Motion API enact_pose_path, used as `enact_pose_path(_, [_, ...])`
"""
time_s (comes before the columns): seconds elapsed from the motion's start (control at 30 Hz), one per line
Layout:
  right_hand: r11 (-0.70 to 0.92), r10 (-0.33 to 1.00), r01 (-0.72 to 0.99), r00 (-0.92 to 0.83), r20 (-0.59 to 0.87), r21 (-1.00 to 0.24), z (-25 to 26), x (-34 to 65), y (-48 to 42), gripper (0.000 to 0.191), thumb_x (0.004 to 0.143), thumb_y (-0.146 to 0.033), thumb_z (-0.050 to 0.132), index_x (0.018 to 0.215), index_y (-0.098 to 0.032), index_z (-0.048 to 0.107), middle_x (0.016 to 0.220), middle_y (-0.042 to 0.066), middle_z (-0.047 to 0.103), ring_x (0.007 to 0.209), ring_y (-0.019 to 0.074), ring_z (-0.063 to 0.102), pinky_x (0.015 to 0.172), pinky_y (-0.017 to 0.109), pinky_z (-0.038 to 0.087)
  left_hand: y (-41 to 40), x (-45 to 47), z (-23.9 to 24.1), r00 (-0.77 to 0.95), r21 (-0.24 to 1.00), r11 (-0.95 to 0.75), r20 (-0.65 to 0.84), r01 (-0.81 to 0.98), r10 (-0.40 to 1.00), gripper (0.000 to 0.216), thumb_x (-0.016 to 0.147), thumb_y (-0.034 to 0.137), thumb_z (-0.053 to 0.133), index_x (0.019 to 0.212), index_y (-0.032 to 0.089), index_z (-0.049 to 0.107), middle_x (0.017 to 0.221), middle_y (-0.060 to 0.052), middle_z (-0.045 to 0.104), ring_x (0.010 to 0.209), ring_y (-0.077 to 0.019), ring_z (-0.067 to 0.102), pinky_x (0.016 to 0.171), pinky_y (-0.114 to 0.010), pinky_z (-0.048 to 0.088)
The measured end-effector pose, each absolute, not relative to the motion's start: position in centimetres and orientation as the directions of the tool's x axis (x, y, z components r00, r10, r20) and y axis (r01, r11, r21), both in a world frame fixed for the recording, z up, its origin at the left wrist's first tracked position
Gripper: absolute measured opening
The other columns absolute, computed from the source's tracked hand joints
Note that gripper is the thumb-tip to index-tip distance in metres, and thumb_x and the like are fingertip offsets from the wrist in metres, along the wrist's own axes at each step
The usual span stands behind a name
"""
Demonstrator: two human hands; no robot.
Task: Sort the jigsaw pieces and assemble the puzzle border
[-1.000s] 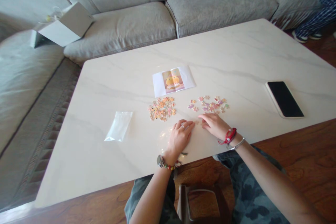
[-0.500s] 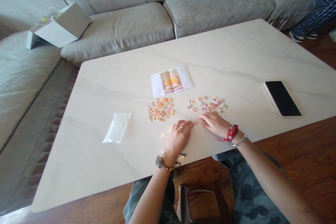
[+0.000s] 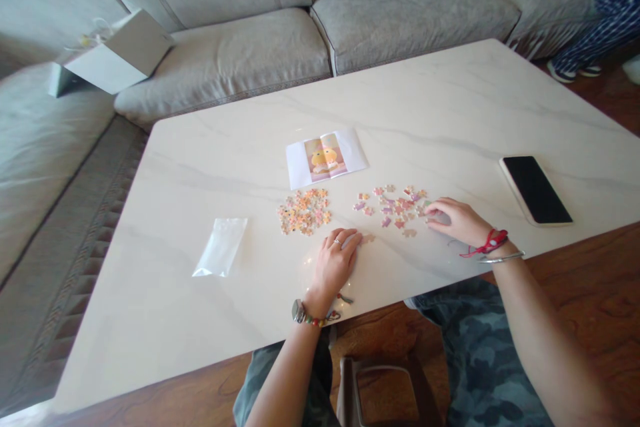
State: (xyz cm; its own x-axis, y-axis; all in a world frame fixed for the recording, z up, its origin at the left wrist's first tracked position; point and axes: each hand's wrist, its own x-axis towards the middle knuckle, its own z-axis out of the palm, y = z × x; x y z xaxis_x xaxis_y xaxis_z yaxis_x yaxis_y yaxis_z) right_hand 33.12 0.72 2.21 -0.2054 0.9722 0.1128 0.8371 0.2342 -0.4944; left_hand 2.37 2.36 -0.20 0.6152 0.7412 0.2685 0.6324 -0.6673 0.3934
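My left hand point(image 3: 338, 259) lies low on the table with its fingers stretched forward. A pale jigsaw piece point(image 3: 369, 238) sits right at its fingertips; whether they touch it I cannot tell. My right hand point(image 3: 459, 219) reaches to the right end of a loose group of pink and purple jigsaw pieces point(image 3: 400, 203). Its thumb and forefinger are apart, close to a piece point(image 3: 421, 211) at that end. Another pale piece point(image 3: 409, 233) lies below the group. Left of these is a denser pile of orange and yellow jigsaw pieces point(image 3: 305, 211).
Behind the pieces lies a creased paper point(image 3: 353, 150) printed with two yellow figures. A clear plastic bag point(image 3: 221, 247) is on the left, a phone point(image 3: 537, 190) on the right of the marble-look table point(image 3: 200, 160). Beyond stands a grey sofa point(image 3: 415, 13); a person's checked trousers point(image 3: 595, 33) show far right.
My right hand has moved right, from beside my left hand to the right end of the pink and purple pieces, uncovering pieces beneath it. My left hand has stayed nearly in place.
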Motion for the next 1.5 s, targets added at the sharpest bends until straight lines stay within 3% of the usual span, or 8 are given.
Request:
enact_pose_path(0.13, [0.192, 0.976, 0.866, -0.121, 0.179, -0.461, 2.0, 32.9, 1.3, 0.01, 0.075, -0.023, 0.052, 0.081, -0.02, 0.059, 0.081, 0.004, 0.059, 0.077, 0.0177, 0.056, 0.071, 0.031, 0.045, 2.4, 2.4, -0.3, 0.603, 0.398, -0.662, 0.281, 0.635, 0.747, 0.025, 0.085, 0.017, 0.042, 0.108, 0.02, 0.055, 0.108, -0.007, 0.058, 0.102, -0.0201, 0.048, 0.084, -0.037, 0.044])
enact_pose_path(0.83, [0.247, 0.967, 0.9, -0.206, 0.149, -0.358, 0.2, 32.6, 2.0, 0.008, 0.073, -0.024, 0.057, 0.079, -0.02, 0.056, 0.087, 0.007, 0.057, 0.086, 0.0222, 0.053, 0.075, 0.038, 0.043, 2.8, 1.9, 0.1, 0.574, 0.403, -0.648, 0.303, 0.646, 0.76, 0.026, 0.086, 0.016, 0.041, 0.107, 0.019, 0.054, 0.106, -0.007, 0.058, 0.099, -0.0205, 0.048, 0.084, -0.039, 0.045])
enact_pose_path(1.07, [0.259, 0.956, 0.877, -0.173, 0.236, -0.404, 0.8, 31.2, 2.3, 0.018, 0.075, -0.021, 0.051, 0.091, -0.019, 0.059, 0.089, 0.008, 0.057, 0.087, 0.0211, 0.054, 0.078, 0.036, 0.044, 2.8, 1.9, 0.0, 0.572, 0.41, -0.65, 0.31, 0.64, 0.759, 0.027, 0.086, 0.017, 0.04, 0.109, 0.02, 0.054, 0.107, -0.008, 0.057, 0.1, -0.0207, 0.048, 0.084, -0.04, 0.045])
enact_pose_path(1.2, [0.243, 0.951, 0.882, -0.135, 0.277, -0.404, 0.8, 28.8, 3.8, 0.015, 0.077, -0.022, 0.051, 0.088, -0.021, 0.061, 0.089, 0.007, 0.057, 0.084, 0.0201, 0.054, 0.076, 0.034, 0.045, 2.8, 2.0, -0.2, 0.583, 0.416, -0.655, 0.303, 0.631, 0.754, 0.027, 0.086, 0.017, 0.041, 0.109, 0.02, 0.054, 0.107, -0.008, 0.057, 0.101, -0.0208, 0.048, 0.084, -0.039, 0.045])
enact_pose_path(1.4, [0.154, 0.973, 0.884, -0.057, 0.225, -0.442, 1.5, 29.7, 4.9, 0.011, 0.074, -0.021, 0.054, 0.078, -0.021, 0.064, 0.082, 0.005, 0.057, 0.077, 0.0178, 0.055, 0.073, 0.032, 0.045, 2.9, 1.9, 0.1, 0.573, 0.413, -0.648, 0.304, 0.641, 0.761, 0.025, 0.085, 0.015, 0.041, 0.107, 0.019, 0.054, 0.105, -0.007, 0.058, 0.1, -0.0202, 0.048, 0.086, -0.037, 0.044])
enact_pose_path(1.5, [0.188, 0.977, 0.851, -0.113, 0.178, -0.49, 1.7, 31.2, 3.8, 0.009, 0.072, -0.022, 0.057, 0.078, -0.021, 0.064, 0.083, 0.003, 0.058, 0.078, 0.0164, 0.056, 0.074, 0.03, 0.045, 2.9, 1.7, 0.1, 0.569, 0.411, -0.644, 0.305, 0.645, 0.764, 0.025, 0.085, 0.016, 0.042, 0.107, 0.019, 0.054, 0.105, -0.006, 0.058, 0.099, -0.0204, 0.048, 0.086, -0.037, 0.044])
